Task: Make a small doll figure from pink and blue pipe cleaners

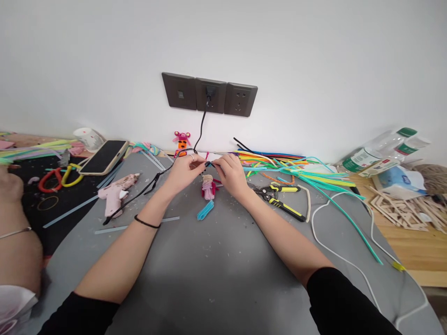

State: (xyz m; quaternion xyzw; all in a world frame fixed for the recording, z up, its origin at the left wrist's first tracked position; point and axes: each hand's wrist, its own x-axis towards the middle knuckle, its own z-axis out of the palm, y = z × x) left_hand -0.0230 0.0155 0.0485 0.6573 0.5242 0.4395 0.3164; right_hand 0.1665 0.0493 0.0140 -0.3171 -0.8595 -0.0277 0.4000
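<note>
My left hand (186, 172) and my right hand (231, 173) meet near the wall, fingertips pinched together. Between them is a small dark piece (208, 164), possibly a bit of black pipe cleaner; its exact kind is too small to tell. Just below the fingertips lies a small pink and beige figure (208, 190) that looks made of pipe cleaners, its upper end partly hidden by my hands. Closer to me is a folded light-blue pipe cleaner bundle (205, 210). Behind my left hand an orange and pink pipe cleaner figure (182, 143) leans at the wall.
Left lie a pink glue gun (115, 193), glue sticks (82, 204), a phone (103, 157) and scissors (52, 180). Another person's arm (17, 246) rests far left. Right are wire strippers (284, 200), pipe cleaners (314, 179), a white cable (344, 260), bottles (380, 149) and wooden pieces (401, 209).
</note>
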